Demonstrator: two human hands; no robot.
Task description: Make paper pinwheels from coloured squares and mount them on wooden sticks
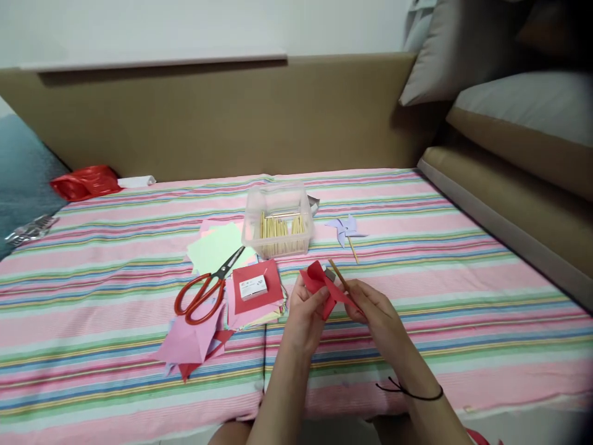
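My left hand (306, 309) pinches a red paper pinwheel (317, 276), its thumb pressed on the folded middle. A thin wooden stick (340, 275) sits in the closed fingers of my right hand (370, 303), tilted against the pinwheel's right side. Whether the stick is joined to the paper is hidden by my fingers. Behind the red paper shows a small grey piece (329, 274) that I cannot make out. Left of my hands, a small white box (253, 287) rests on a stack of square papers (278, 284) with red on top.
A clear plastic box (278, 247) holds many short sticks (278, 228). Beyond my right hand lies a finished-looking lilac pinwheel (346, 228). Scissors with red handles (204, 300) lie over pale green paper (215, 247) and pink scraps (188, 340). A red plastic bag (86, 183) sits back left.
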